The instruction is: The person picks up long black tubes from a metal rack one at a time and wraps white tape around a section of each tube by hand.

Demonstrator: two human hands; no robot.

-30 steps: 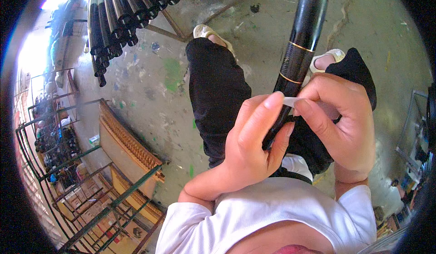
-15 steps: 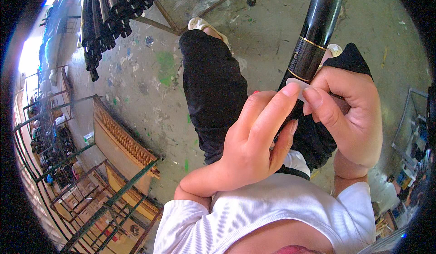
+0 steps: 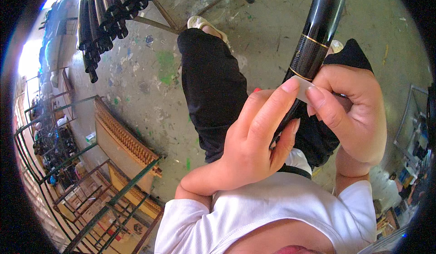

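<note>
The left hand (image 3: 263, 140) is partly closed around a black tube (image 3: 313, 36), its long fingers laid over the upper side and its thumb across the gap on the near side; one fingertip presses the end of a small white strip (image 3: 305, 90) at the tube, just below the lower of two thin gold rings. The right hand (image 3: 349, 113) is curled nearly closed, thumb and forefinger pinching the other end of the strip; the inside of its curl is in shadow, so I cannot tell whether it has hold of anything more. The tube slants from the top edge down between the hands, above the person's lap; a patterned band (image 3: 309, 57) lies between the gold rings.

At the left, an open rack (image 3: 109, 204) of dark metal bars stands near long boards (image 3: 127, 133) with ridged, orange-brown edges; low among the bars are brown boxes (image 3: 79, 204), whose contents I cannot make out; farther back, a jumble of small dark goods (image 3: 54, 147) is too blurred to name. At the upper left a bundle of black tubes (image 3: 111, 15) fans out, round ends toward the viewer, near a brown metal frame (image 3: 163, 15) on the paint-spotted floor (image 3: 150, 104).
</note>
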